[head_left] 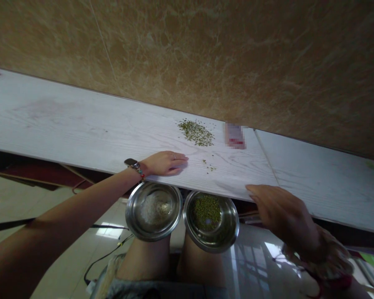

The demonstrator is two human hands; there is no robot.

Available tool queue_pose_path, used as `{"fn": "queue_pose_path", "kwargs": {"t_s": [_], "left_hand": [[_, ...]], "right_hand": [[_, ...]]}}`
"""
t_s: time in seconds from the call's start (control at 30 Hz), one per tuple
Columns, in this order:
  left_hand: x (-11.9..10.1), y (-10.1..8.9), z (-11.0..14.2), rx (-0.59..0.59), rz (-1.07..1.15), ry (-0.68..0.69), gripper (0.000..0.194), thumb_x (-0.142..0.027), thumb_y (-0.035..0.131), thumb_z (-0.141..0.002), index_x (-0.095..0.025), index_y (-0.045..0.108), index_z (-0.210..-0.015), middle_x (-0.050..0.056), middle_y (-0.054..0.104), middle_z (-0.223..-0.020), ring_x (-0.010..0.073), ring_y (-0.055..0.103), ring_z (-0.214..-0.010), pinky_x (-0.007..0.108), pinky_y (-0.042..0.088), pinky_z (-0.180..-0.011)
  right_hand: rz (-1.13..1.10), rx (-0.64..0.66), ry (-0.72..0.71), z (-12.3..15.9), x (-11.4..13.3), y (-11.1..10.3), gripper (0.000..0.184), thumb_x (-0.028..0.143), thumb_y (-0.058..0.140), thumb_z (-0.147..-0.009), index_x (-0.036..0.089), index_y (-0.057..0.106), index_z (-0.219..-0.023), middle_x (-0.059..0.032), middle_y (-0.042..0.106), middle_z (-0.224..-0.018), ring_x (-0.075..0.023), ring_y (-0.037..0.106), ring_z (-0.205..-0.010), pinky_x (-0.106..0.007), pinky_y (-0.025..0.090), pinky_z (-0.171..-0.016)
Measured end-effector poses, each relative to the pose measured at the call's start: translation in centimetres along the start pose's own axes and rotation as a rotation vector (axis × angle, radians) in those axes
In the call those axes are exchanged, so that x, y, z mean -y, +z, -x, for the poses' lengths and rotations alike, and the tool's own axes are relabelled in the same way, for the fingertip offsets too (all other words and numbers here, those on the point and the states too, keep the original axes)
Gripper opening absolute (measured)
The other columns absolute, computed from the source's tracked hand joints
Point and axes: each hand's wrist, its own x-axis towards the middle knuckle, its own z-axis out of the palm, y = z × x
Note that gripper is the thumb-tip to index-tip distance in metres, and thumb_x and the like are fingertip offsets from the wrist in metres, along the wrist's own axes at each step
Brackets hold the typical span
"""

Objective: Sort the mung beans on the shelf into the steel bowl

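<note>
Green pile between two hands

The pile (195,133) of small green grains is lying spread out on the white counter (81,112), and a few stray grains (211,168) are sitting just nearer the person than the pile. The left hand (166,162) is resting on the counter, nearer than the pile and to its left, palm down and fingers stretched out; it is showing nothing in its grasp. A ring (174,157) is circling one finger, and a watch (131,162) and a beaded bracelet (140,171) are circling that wrist.

The right hand (280,209) is hovering or resting at the counter's near edge, well to the right of the pile and nearer than it. It is blurring, its palm is facing out of view, and I cannot tell whether it is holding anything.

Nearer than the pile, past the counter's edge, two metal bowls are sitting side by side over the person's legs (146,259). The right bowl (230,222) is holding more green grains; the left bowl (177,207) is showing something whitish and unclear. Just right of the pile, a pixelated item (235,136) is lying by the brown wall (187,62), which is rising behind the pile.
</note>
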Motion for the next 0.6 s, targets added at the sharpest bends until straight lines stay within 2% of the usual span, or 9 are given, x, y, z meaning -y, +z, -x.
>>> {"fn": "queue_pose_path", "kwargs": {"t_s": [0.27,0.4,0.6], "left_hand": [[0.0,-0.1,-0.1,0.025,0.007,-0.051,0.03,-0.029,0.045,-0.092,-0.018,0.055,-0.118,0.007,0.056,-0.128,0.0179,0.053,-0.115,0.03,0.042,-0.095],[0.0,-0.2,-0.2,0.021,0.02,-0.059,0.029,-0.028,0.045,-0.092,-0.017,0.055,-0.117,0.007,0.057,-0.127,0.0182,0.054,-0.114,0.03,0.043,-0.095],[-0.2,-0.3,-0.2,0.023,0.025,-0.063,0.028,-0.027,0.044,-0.092,-0.018,0.054,-0.117,0.007,0.057,-0.126,0.0184,0.055,-0.113,0.03,0.043,-0.094]], "right_hand": [[0.159,0.035,0.03,-0.4,-1.5,3.6,0.026,0.003,0.041,-0.08,0.011,0.064,-0.089,-0.0072,0.071,-0.077,-0.0149,0.063,-0.068,-0.026,0.048,-0.065],[0.211,0.045,0.06,-0.4,-2.1,4.0,0.026,0.004,0.042,-0.08,0.013,0.065,-0.089,-0.0055,0.071,-0.077,-0.0148,0.062,-0.067,-0.027,0.047,-0.065],[0.23,0.013,0.047,-0.6,-2.6,4.2,0.022,0.004,0.045,-0.08,0.008,0.064,-0.092,-0.0079,0.071,-0.079,-0.0159,0.062,-0.068,-0.027,0.046,-0.065]]}}
